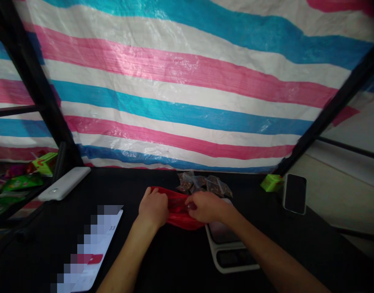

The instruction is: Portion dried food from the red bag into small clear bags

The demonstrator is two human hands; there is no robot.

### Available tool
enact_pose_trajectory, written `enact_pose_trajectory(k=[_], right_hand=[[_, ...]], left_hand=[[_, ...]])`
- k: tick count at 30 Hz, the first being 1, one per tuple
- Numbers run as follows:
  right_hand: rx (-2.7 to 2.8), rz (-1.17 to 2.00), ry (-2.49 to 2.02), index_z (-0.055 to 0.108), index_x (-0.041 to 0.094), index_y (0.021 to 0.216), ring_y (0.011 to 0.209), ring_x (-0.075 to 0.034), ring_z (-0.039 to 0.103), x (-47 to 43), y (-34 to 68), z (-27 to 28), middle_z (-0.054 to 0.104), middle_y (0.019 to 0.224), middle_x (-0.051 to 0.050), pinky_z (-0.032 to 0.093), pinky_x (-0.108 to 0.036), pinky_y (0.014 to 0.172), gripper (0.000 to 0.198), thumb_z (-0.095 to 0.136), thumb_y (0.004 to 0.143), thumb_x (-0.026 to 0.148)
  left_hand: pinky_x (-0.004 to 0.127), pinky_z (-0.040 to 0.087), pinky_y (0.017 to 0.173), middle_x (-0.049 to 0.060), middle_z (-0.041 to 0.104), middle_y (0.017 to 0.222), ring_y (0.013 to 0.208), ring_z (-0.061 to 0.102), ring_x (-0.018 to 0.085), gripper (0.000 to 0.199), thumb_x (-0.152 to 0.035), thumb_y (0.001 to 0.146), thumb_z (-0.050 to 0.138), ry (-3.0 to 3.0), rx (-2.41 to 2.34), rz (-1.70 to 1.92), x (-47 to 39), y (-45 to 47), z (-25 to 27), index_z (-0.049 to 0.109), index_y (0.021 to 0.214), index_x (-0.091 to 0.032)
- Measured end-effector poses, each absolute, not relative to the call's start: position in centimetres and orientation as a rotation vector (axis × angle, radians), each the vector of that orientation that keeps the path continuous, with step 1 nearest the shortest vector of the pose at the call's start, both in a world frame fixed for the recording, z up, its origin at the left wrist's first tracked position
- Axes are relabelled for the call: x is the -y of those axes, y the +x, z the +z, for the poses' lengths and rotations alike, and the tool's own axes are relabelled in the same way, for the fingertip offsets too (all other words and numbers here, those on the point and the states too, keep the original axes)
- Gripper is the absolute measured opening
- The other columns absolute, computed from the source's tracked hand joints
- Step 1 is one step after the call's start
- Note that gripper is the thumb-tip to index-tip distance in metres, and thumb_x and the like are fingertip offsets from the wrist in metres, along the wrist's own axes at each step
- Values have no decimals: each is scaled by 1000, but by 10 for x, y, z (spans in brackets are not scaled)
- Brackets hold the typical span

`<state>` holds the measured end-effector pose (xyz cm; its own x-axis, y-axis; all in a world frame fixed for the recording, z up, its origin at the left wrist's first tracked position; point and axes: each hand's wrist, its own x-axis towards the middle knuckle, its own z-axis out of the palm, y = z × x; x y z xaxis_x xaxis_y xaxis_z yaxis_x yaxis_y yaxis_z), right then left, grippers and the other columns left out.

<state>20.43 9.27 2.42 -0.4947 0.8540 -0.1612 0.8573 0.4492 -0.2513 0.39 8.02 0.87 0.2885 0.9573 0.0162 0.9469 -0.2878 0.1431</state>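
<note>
A red plastic bag [183, 221] is held above the black table, its mouth spread between my two hands. My left hand [154, 205] is closed around the bag's left edge. The fingers of my right hand [205, 205] are pinched together at the bag's mouth, on its right side; whatever they grip there is too dark and small to make out. Under my right forearm sits a white digital scale [219, 260], partly covered by the arm. Just behind the bag lie several small clear zip bags [217, 185] with dark bits inside.
On the left are a lit screen [104, 244], partly pixelated, and a long white device [67, 183]. A green box [271, 183] and an upright phone [294, 194] stand at the right. Colourful packets [23, 183] lie beyond the left frame post. A striped sheet [180, 97] hangs behind the table.
</note>
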Motion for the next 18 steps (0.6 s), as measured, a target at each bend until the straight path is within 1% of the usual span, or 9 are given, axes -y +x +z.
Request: enact_pose_trajectory(k=[2, 4, 6, 8, 10, 12, 14, 16, 18], right_hand=[[-2668, -436, 1554, 79, 21, 96, 91, -29, 74, -91, 201, 24, 80, 95, -11, 49, -33, 74, 25, 63, 77, 19], [-2697, -476, 1504, 77, 25, 110, 92, -26, 74, -93, 199, 21, 80, 100, -7, 49, -30, 76, 38, 65, 75, 18], [-2746, -631, 1409, 74, 28, 119, 88, -21, 74, -98, 200, 15, 80, 99, -1, 49, -26, 74, 47, 67, 73, 17], [-2791, -828, 1309, 75, 26, 114, 83, -17, 72, -103, 205, 9, 80, 96, 1, 49, -23, 73, 45, 65, 72, 13], [-2822, -934, 1276, 75, 22, 108, 83, -16, 71, -107, 210, 3, 79, 96, 0, 50, -23, 74, 41, 64, 71, 9], [-2841, -942, 1310, 73, 19, 110, 87, -17, 70, -107, 216, -2, 77, 101, -2, 50, -24, 76, 43, 64, 70, 6], [-2874, -919, 1354, 71, 19, 112, 92, -19, 69, -102, 218, -3, 75, 107, -4, 51, -26, 81, 46, 65, 68, 5], [-2935, -919, 1384, 71, 20, 109, 98, -20, 67, -93, 217, 0, 72, 112, -6, 51, -29, 87, 44, 68, 68, 5], [-3022, -976, 1412, 71, 21, 107, 105, -21, 65, -85, 215, 6, 69, 116, -6, 50, -33, 95, 39, 73, 71, 9]], left_hand=[[52, 40, 102, 21, 79, 92, 110, 68, 37, 30, -7, 84, 49, 2431, -1835, 131, -78, 3, 11, 77, 76, -15], [53, 41, 101, 20, 79, 91, 105, 70, 37, 30, -8, 86, 48, 2449, -1784, 138, -78, 3, 15, 76, 78, -16], [47, 44, 96, 15, 78, 92, 99, 71, 32, 28, -9, 86, 49, 2476, -1629, 263, -80, 4, 19, 74, 82, -19], [38, 47, 90, 9, 75, 101, 98, 71, 26, 25, -10, 86, 50, 2467, -1508, 450, -85, 5, 21, 72, 87, -23], [34, 49, 83, 8, 72, 107, 97, 70, 24, 25, -8, 83, 53, 2411, -1518, 477, -89, 2, 18, 70, 90, -24], [34, 50, 83, 8, 72, 105, 98, 70, 25, 32, -2, 76, 54, 2364, -1551, 355, -94, -5, 13, 71, 90, -24], [35, 49, 91, 8, 71, 111, 109, 67, 27, 47, 4, 69, 53, 2386, -1579, 343, -97, -14, 8, 72, 99, -26], [38, 48, 99, 9, 69, 120, 119, 63, 28, 60, 6, 67, 52, 2394, -1657, 372, -99, -22, 4, 71, 112, -27], [39, 47, 101, 10, 69, 123, 120, 64, 28, 65, 6, 69, 51, 2357, -1707, 344, -99, -26, 3, 68, 123, -26]])
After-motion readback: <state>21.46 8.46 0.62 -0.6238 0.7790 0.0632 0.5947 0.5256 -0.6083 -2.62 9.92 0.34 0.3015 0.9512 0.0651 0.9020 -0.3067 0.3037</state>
